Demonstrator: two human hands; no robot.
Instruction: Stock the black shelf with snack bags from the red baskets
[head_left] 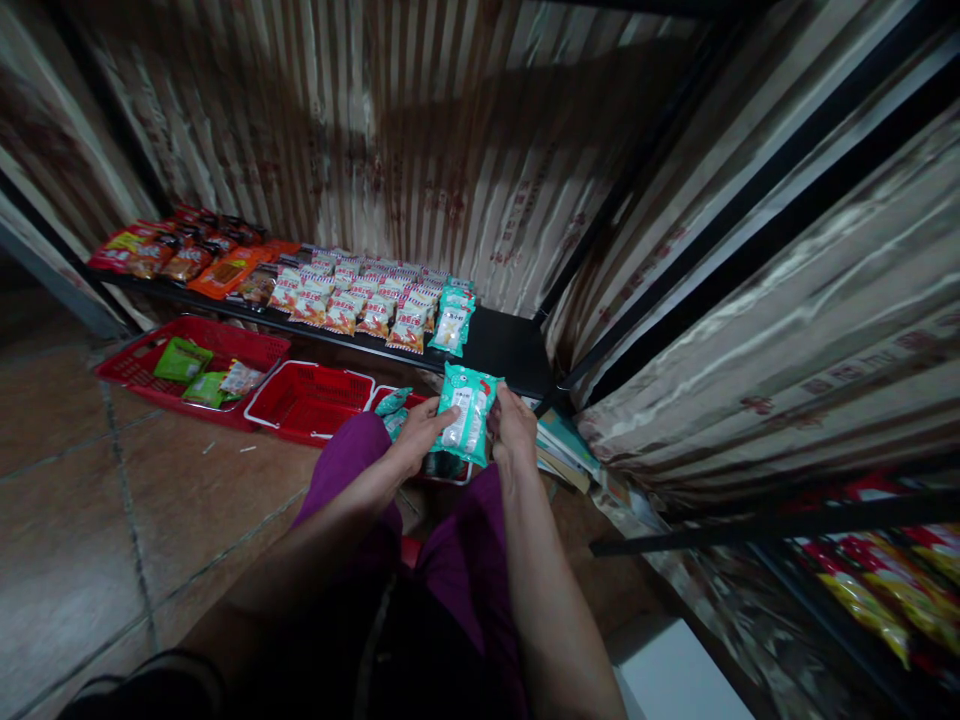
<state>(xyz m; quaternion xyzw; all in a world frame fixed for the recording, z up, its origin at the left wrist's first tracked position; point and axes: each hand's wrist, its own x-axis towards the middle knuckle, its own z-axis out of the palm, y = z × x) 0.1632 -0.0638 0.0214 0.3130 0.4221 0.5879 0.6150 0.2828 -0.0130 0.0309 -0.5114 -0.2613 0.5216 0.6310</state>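
Between my two hands is a teal snack bag (466, 412) with a white panel on its front. My left hand (422, 432) grips its left edge, thumb on the front. On the right edge my right hand (516, 422) closes around it, fingers partly behind the bag. Just beyond, matching teal bags (452, 318) lie at the right end of the packets on the black shelf (501, 345). More teal packets (391, 408) poke out of a red basket with a white rim, partly hidden by my left hand and knee.
Rows of white-and-orange snack bags (345, 308) and orange and red packets (225, 268) fill the shelf leftward. Red baskets (300, 412) stand on the tiled floor, one holding green packets (182, 360). Books (566, 450) lie right; a white box (682, 680) sits lower right.
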